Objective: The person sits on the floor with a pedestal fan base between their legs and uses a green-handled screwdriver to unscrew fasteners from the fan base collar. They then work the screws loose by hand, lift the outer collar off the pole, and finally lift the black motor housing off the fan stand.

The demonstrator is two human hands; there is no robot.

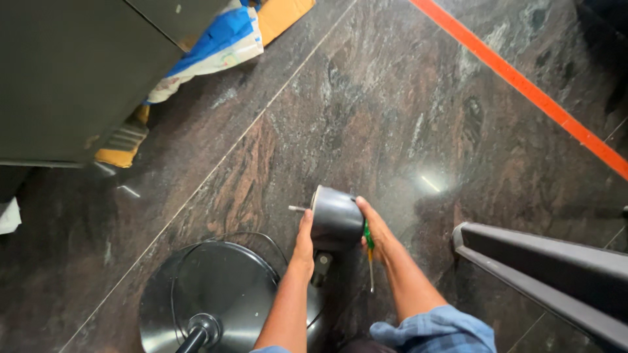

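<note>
While the left hand [303,240] cups the black motor housing [336,221] from its side, the right hand [379,236] presses against the opposite side, fingers curled around a green-handled screwdriver [369,252]. Judging by this, fastening work on the housing is underway; bringing the screwdriver tip to a screw comes next.
</note>
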